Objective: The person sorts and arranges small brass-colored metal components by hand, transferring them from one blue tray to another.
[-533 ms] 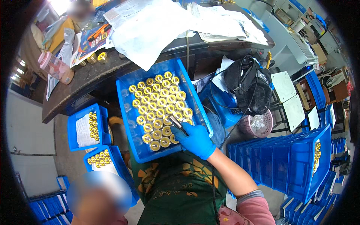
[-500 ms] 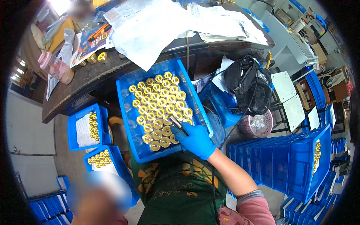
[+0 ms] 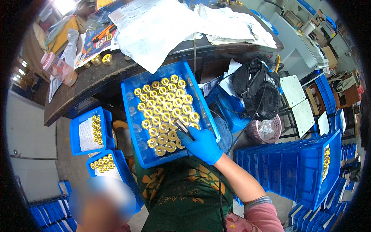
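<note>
My right hand (image 3: 201,145), in a blue glove, is closed round a slim metal rod-shaped tool (image 3: 181,124) with a bright end and a darker body. Its tip is over the brass-coloured ring-ended fittings (image 3: 167,106) that stand in rows in a blue plastic bin (image 3: 130,116). Whether the tip touches a fitting I cannot tell. The glove covers some fittings at the bin's near right corner. A black cable (image 3: 220,193) hangs beside my right forearm, over my green apron (image 3: 174,201). My left hand is not in view.
A dark desk (image 3: 92,79) with papers (image 3: 154,31) and a pink-lidded bottle (image 3: 58,67) stands beyond. Two smaller blue bins (image 3: 75,135) with fittings are at left. A person's blurred head (image 3: 101,205) is lower left. Stacked blue bins (image 3: 266,170) and a black bag (image 3: 257,89) are at right.
The view has shifted very slightly. My right hand and the tool keep the same place over the bin. The blurred shape beyond the desk at upper left is no longer seen.
</note>
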